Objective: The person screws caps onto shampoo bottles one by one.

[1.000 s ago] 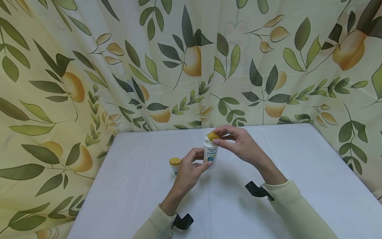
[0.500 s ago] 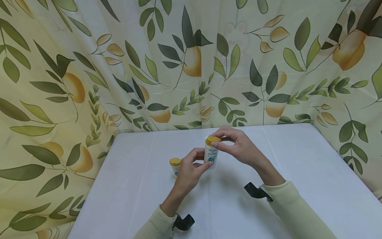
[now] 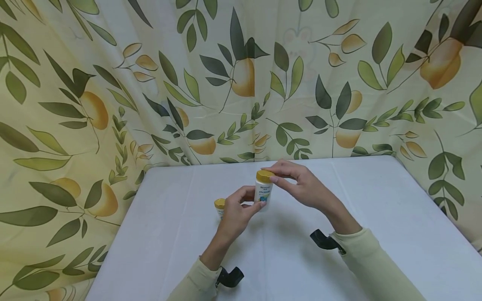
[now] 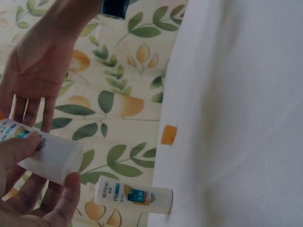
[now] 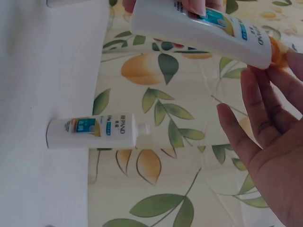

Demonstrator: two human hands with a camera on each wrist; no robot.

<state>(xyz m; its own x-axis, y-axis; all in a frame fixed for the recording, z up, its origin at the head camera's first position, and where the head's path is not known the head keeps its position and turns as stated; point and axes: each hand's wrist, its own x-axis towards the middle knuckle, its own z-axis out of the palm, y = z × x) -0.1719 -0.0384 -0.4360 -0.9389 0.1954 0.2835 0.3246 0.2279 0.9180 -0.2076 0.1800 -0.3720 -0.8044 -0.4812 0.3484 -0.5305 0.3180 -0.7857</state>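
In the head view, my left hand (image 3: 234,215) grips a white bottle (image 3: 262,191) with a printed label, fingers behind it and thumb across the front. My right hand (image 3: 310,190) pinches the yellow screw cap (image 3: 265,176) on its top between thumb and fingers. The right wrist view also shows this cap (image 5: 279,51) at the bottle's mouth, the other fingers spread below. Behind my left hand stands a second white bottle (image 3: 219,204) with a yellow cap, partly hidden.
An uncapped white bottle (image 5: 90,132) stands on the white-covered table (image 3: 180,246) in the right wrist view. A loose orange-yellow cap (image 4: 169,135) rests on the table in the left wrist view. A leaf-and-fruit patterned curtain (image 3: 286,125) hangs behind the table.
The cap sat tilted at the bottle's top with the neck area showing; now it sits level over it. Both the bottle and my left hand have shifted slightly left.
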